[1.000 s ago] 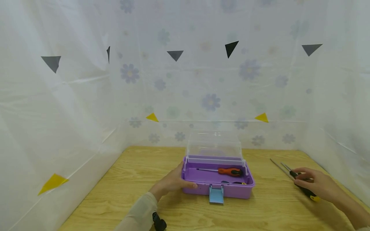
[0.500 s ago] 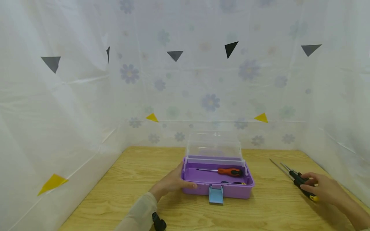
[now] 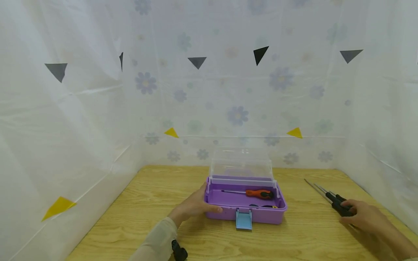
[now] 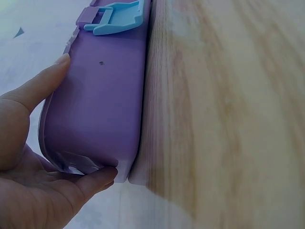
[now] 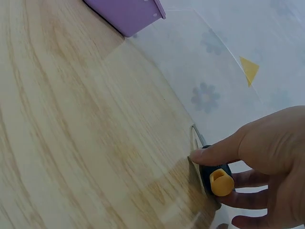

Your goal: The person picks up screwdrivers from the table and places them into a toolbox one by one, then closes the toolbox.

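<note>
Our left hand cups the purple toolbox at its left end, fingers curled round the corner. Our right hand pinches a black-and-yellow screwdriver on the wooden table; we read no writing anywhere.

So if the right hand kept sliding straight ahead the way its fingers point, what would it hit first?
The right hand already grips the black screwdriver handles. Its fingers point up-left along their metal shafts; beyond them only bare table, then probably the flowered back wall, though depth is unclear.
</note>
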Available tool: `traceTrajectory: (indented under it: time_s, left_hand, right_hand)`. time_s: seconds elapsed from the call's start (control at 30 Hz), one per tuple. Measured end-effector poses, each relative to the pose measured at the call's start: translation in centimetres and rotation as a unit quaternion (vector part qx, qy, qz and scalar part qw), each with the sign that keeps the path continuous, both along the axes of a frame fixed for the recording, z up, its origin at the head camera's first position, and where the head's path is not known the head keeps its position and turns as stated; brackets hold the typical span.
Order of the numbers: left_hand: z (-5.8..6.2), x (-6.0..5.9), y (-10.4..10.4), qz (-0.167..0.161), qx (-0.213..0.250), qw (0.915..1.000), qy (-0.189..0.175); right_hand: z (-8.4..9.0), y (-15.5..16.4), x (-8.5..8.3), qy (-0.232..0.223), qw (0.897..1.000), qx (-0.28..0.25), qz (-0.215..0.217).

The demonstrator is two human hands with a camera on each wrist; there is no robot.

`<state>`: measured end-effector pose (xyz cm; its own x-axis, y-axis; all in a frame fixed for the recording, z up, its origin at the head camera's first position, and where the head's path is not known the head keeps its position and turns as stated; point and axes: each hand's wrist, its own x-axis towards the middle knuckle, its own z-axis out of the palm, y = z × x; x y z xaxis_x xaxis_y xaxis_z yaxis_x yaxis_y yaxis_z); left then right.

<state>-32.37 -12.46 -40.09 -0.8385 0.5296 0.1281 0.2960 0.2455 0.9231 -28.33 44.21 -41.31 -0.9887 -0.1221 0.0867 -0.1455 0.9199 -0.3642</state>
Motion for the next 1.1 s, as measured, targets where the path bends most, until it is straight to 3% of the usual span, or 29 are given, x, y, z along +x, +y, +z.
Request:
traceTrajectory:
  time_s: [0.77,1.1]
  left_hand:
    - [0.27,-0.03,-0.04,0.004,-0.006,1.0,0.0]
    - [0.41,0.18,-0.07,0.003,-0.004,1.0,0.005]
  right_hand:
    - [-0.14,-0.31,0.29,0.018,1.0,0.02,-0.012]
    - [0.12,-0.04,0.32,0.027,0.999,-0.003,-0.03]
